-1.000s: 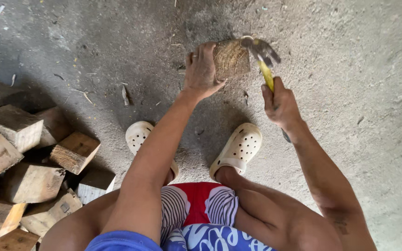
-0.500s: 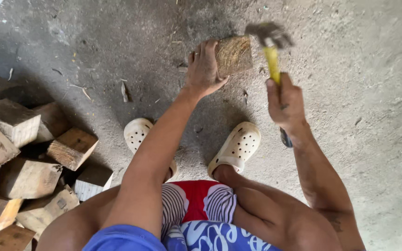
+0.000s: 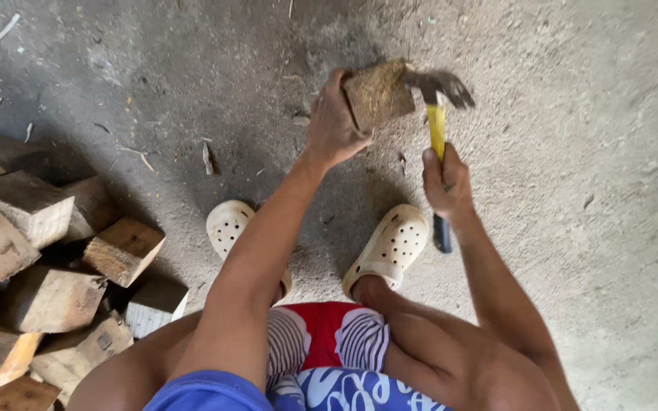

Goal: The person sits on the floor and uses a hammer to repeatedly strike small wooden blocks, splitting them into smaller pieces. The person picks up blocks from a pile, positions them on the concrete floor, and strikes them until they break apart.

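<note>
Gripping wood block (image 3: 377, 93) in my left hand (image 3: 334, 122); right hand (image 3: 445, 181) clenches hammer (image 3: 437, 99), head touching block's right edge

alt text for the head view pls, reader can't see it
Seen from above, the left hand holds a wood block on the concrete floor, and the right hand holds a yellow-handled hammer with its head against it. More blocks are piled at left.
</note>
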